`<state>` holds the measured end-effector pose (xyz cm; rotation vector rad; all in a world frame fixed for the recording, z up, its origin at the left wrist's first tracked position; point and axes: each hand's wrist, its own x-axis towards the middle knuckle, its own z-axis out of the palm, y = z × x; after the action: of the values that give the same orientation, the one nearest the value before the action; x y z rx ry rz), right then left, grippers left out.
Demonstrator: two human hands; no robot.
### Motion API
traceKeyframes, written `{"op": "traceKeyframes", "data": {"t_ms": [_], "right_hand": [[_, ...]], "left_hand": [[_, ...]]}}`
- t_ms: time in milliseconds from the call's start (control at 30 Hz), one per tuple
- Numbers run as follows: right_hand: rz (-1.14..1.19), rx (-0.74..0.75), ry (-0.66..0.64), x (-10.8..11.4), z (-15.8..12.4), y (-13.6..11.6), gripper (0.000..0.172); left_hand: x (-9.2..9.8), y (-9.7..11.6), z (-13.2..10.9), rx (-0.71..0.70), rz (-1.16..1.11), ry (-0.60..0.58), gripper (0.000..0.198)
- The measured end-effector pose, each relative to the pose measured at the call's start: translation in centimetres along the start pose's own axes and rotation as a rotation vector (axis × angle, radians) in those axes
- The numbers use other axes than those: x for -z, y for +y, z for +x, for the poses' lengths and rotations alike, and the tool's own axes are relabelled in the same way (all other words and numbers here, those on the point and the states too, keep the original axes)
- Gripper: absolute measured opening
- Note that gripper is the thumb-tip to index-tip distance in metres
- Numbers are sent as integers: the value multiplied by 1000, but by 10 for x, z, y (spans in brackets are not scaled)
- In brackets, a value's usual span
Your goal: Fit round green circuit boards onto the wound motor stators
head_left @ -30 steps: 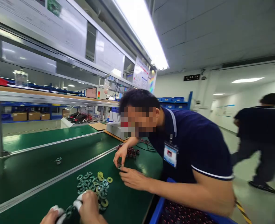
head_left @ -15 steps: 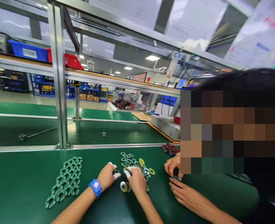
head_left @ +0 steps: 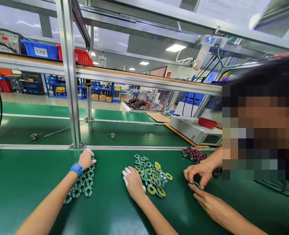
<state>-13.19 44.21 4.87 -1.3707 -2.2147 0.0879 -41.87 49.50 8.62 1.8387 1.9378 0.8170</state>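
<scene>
Factory assembly line, electronics type. Long green-matted workbench (head_left: 17,189) with aluminium dividing rails, upright silver aluminium frame post (head_left: 69,75) carrying an overhead shelf. Blue plastic parts bin (head_left: 40,49) and red plastic bin (head_left: 82,57) on that shelf. Grey bench test instrument (head_left: 195,132) at the right. Loose piles of small green ring-shaped parts (head_left: 149,169) on the mat. Blue storage racking (head_left: 53,86) across the hall behind.
</scene>
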Motion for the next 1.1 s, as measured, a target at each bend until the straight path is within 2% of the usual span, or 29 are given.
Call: {"op": "traceKeyframes", "data": {"t_ms": [133, 233, 333, 433, 567, 633, 733, 800, 833, 933, 1000, 1100], "right_hand": [[73, -110, 50, 13, 9, 21, 29], [184, -170, 49, 22, 7, 15, 30], [359, -177, -64, 25, 3, -3, 38], [533, -166, -209, 27, -1, -18, 50], [648, -194, -240, 30, -2, -25, 52], [655, -208, -224, 31, -2, -25, 48], [607, -214, -174, 34, -4, -24, 36], [538, -211, -128, 36, -5, -23, 28], [497, -207, -108, 38, -6, -23, 26], [366, -187, -75, 43, -7, -24, 25], [282, -179, -72, 43, -6, -25, 26], [149, -208, -77, 38, -4, -28, 26]], "left_hand": [[-5, 17, 0, -19, -298, -37, 21], [-6, 35, -5, -47, -548, -26, 31], [-10, 51, -14, -47, -735, 21, 41], [-21, 62, -20, -22, -826, 92, 44], [-40, 65, -23, -8, -840, 200, 41], [-44, 66, -24, -21, -812, 230, 39], [-37, 71, -34, -82, -742, 262, 37], [-27, 77, -45, -206, -619, 238, 33], [-22, 82, -51, -310, -490, 185, 29], [-12, 93, -65, -593, 63, -91, 14], [-14, 97, -69, -618, 267, -213, 16], [-25, 98, -69, -540, 307, -242, 19]]}}
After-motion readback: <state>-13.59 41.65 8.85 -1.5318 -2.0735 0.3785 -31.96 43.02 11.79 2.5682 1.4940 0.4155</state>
